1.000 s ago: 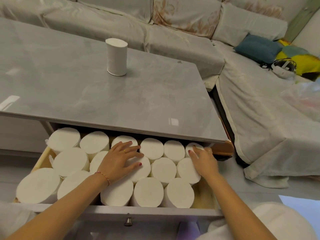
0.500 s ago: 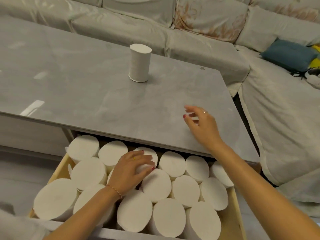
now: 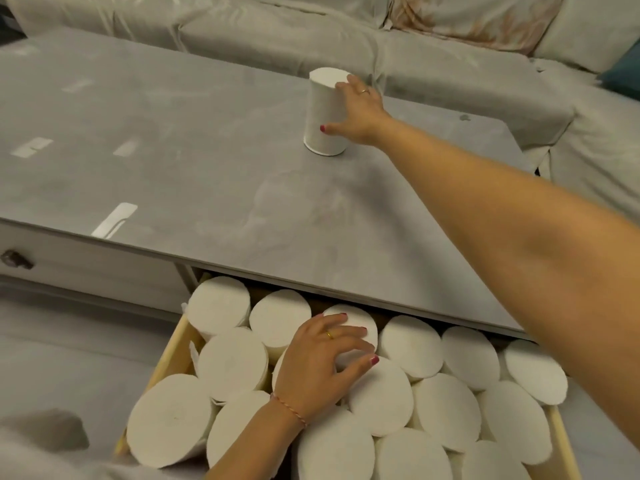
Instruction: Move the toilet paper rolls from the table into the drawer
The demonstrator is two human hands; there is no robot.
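Note:
One white toilet paper roll (image 3: 320, 116) stands upright on the grey table (image 3: 173, 161). My right hand (image 3: 356, 112) reaches far across the table and wraps around the roll's right side, thumb on the front, fingers at the top edge. Below the table's near edge the wooden drawer (image 3: 169, 355) is pulled out and packed with several upright white rolls (image 3: 408, 344). My left hand (image 3: 322, 365) rests flat on top of the rolls in the drawer's middle, fingers spread.
A pale covered sofa (image 3: 450, 57) runs behind and to the right of the table. A second drawer front with a dark knob (image 3: 15, 259) is at the left under the tabletop. Grey floor lies left of the open drawer.
My right hand left the drawer's right end, rose over the table and reached forward to take hold of the standing roll. My left hand stayed on the rolls in the drawer.

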